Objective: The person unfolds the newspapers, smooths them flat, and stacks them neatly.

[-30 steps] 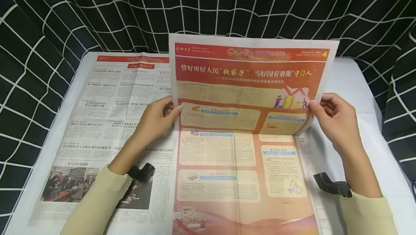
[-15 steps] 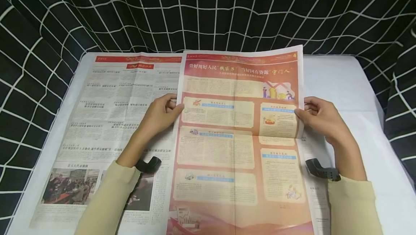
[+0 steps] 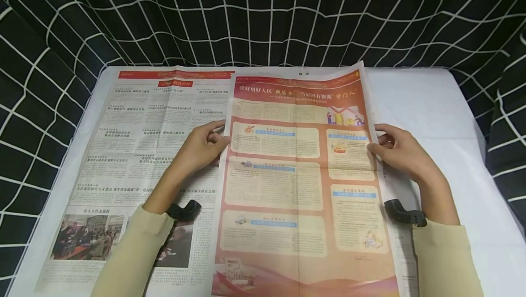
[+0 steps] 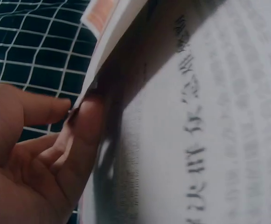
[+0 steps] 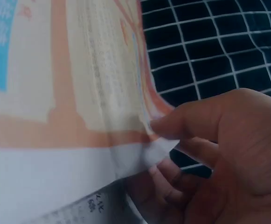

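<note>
A newspaper page (image 3: 274, 205) printed in red and orange, with pale text boxes, lies upright to the reader in the head view. My left hand (image 3: 201, 147) pinches its left edge about halfway up; in the left wrist view, the thumb and a finger (image 4: 89, 119) sit on opposite faces of the sheet. On the opposite edge, my right hand (image 3: 400, 153) pinches the paper between thumb and fingers, and the right wrist view shows that edge bent up at the thumb (image 5: 170, 122). The page's top right corner is lifted slightly. Fingers behind the sheet are partly hidden.
A black-and-white newspaper page (image 3: 135, 151) with a red header and photos lies flat at the left, partly under the orange page. Both rest on a white-covered table (image 3: 427, 101). Black cloth (image 3: 263, 18) with a white grid surrounds the table's back and sides.
The upper half of the orange page, earlier raised and folded toward me, has come down and back until nearly flat. The right hand has moved left with its edge; the left hand has barely shifted.
</note>
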### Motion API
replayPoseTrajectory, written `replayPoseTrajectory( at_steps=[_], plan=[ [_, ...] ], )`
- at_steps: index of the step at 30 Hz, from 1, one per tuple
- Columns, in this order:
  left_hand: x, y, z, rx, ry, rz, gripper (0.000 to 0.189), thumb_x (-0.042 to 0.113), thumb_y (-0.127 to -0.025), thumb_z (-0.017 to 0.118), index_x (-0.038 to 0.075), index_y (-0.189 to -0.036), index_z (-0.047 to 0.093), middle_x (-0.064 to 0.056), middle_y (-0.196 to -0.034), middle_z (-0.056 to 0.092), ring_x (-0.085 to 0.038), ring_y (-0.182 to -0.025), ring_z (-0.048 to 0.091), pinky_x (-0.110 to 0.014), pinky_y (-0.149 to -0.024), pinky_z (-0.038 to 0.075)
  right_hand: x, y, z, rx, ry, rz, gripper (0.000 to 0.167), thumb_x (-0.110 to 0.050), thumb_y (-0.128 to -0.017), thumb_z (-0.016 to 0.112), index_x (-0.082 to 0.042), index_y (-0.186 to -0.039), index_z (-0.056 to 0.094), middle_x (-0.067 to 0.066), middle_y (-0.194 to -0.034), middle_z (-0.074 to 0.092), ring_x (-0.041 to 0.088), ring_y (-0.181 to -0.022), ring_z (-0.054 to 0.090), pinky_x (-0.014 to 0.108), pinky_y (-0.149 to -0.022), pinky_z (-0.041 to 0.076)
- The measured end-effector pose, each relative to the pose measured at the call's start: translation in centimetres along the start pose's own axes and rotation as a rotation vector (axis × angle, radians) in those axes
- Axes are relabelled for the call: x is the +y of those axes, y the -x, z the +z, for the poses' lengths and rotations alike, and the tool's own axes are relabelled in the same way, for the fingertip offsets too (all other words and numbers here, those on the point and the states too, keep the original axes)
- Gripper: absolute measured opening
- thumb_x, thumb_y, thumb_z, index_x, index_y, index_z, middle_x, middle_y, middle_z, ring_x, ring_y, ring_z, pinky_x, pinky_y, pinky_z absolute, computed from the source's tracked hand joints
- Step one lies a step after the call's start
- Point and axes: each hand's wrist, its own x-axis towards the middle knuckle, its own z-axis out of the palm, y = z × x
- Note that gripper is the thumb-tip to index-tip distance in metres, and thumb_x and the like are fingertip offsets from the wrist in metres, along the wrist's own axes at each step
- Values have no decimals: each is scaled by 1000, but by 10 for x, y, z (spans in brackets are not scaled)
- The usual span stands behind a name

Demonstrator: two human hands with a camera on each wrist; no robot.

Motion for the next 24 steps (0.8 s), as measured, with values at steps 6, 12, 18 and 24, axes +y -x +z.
replayPoseTrajectory(
  at_steps=[6, 12, 18, 24],
  plan=[
    [3, 2, -2, -115, 45, -41, 76, 14, -103, 65, 2, -167, 25, -15, -98, 77, -15, -57, 68, -24, -58, 53, 0, 0, 2, 132, -52, 1, 49, -16, -100, 68, 9, -141, 58, 17, -105, 65, 2, -73, 55, 19, -60, 47],
    [4, 2, -3, -126, 125, -92, 81, 7, -99, 72, -1, -165, 27, -20, -111, 73, -13, -66, 72, -27, -65, 62, 1, -1, 4, 242, -38, 76, 36, -29, -100, 70, 4, -115, 70, 3, -85, 68, -1, -63, 56, 22, -55, 49],
    [5, 3, 2, -137, 85, -61, 60, 16, -99, 74, 0, -152, 51, -12, -87, 75, -15, -62, 70, -25, -60, 56, 2, -3, 7, 250, 26, 60, 42, -36, -101, 68, 2, -116, 71, 11, -90, 69, 7, -68, 55, 23, -56, 46],
    [7, 5, 4, -190, 108, -61, 70, 13, -96, 77, 4, -157, 43, -13, -85, 77, -16, -56, 69, -25, -57, 54, -8, 3, 8, 190, 71, 30, 57, -29, -99, 70, 5, -143, 57, 31, -122, 62, 37, -97, 67, 41, -71, 56]
  ],
)
